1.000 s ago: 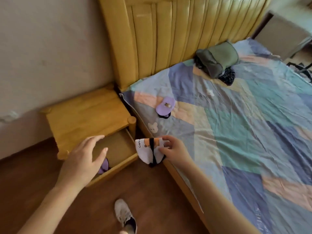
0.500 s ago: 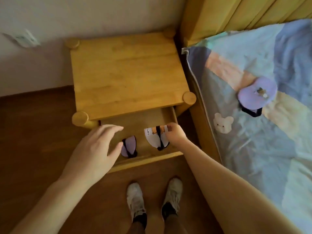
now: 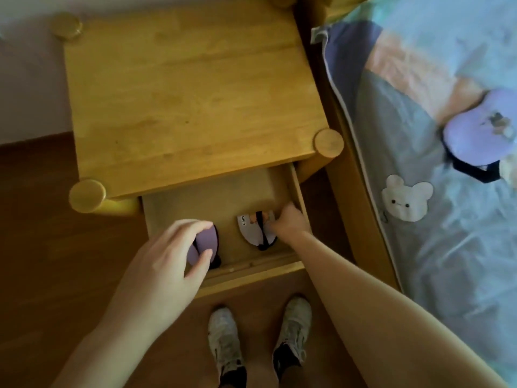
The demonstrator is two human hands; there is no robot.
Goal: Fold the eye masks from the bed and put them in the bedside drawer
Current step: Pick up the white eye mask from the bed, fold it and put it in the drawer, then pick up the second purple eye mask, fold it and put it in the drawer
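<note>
The bedside drawer (image 3: pixel 251 271) stands pulled out under the wooden nightstand (image 3: pixel 190 93). My right hand (image 3: pixel 288 221) is inside it, fingers pinched on a folded white eye mask (image 3: pixel 253 229) with a black strap that rests on the drawer floor. A folded purple eye mask (image 3: pixel 205 243) lies at the drawer's left. My left hand (image 3: pixel 165 264) hovers over it, fingers spread, holding nothing, and hides part of it. Another purple eye mask (image 3: pixel 472 138) with a dark strap lies on the bed (image 3: pixel 447 247).
The bed's wooden side rail (image 3: pixel 361 219) runs close to the drawer's right. A white bear print (image 3: pixel 405 201) is on the patchwork sheet. My two feet in grey shoes (image 3: pixel 260 340) stand on the brown wood floor just in front of the drawer.
My right hand has carried the white mask from the bed edge down into the drawer. My view swung down over the nightstand. My left hand moved over the purple mask in the drawer.
</note>
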